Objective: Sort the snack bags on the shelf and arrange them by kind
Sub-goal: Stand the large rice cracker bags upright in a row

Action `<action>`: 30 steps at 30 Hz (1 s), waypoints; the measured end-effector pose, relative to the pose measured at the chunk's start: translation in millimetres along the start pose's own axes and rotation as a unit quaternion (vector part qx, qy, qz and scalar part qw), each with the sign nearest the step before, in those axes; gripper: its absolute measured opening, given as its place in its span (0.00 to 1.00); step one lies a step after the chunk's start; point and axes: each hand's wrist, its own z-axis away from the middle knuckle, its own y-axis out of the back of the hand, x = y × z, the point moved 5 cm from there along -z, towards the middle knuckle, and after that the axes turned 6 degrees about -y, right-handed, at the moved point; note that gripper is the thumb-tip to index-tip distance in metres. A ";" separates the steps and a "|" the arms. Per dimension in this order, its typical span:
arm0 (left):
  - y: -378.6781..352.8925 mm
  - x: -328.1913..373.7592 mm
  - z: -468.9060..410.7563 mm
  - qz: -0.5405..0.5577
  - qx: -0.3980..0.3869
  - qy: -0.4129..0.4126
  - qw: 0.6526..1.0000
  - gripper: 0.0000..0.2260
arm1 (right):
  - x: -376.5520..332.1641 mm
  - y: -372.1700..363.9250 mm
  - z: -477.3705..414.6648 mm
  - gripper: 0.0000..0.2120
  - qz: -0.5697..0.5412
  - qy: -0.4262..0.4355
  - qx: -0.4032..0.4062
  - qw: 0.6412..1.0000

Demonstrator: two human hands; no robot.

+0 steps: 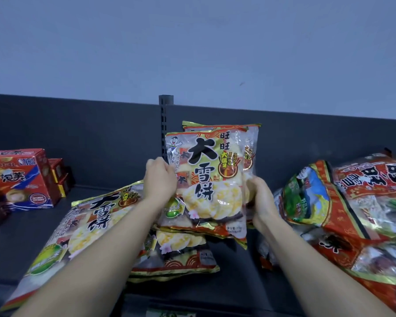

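Left hand (160, 177): its fingers curl round the left edge of the held bag (210, 179).
Right hand (260, 197): its fingers and thumb grip the right side of the held bag, low down.
Held bag: it stands up straight between both hands, above the middle of the shelf (238, 282).
Back bag (215, 127): the same kind, right behind the held bag, touching it.
Flat bag (89, 223): the same kind, lying under the left arm.
Red bags (352, 202): a pile on the right.
Red box (21, 179): far left.

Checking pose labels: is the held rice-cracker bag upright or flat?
Upright: clear red-and-gold rice-cracker bag held vertical, print right-side-up, between left hand and right hand.
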 end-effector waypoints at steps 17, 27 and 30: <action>-35.6 -51.5 -5.8 -0.345 -0.347 -0.001 0.872 0.21 | -33.0 7.6 11.4 0.49 0.203 0.212 0.107 0.950; -30.7 -94.1 -15.5 -0.352 -0.335 0.119 0.866 0.54 | -24.3 14.2 7.7 0.46 0.170 0.182 0.073 0.966; -22.7 -105.0 -17.9 -0.204 -0.259 0.221 0.918 0.55 | -22.0 16.2 5.9 0.40 0.150 0.170 0.062 0.972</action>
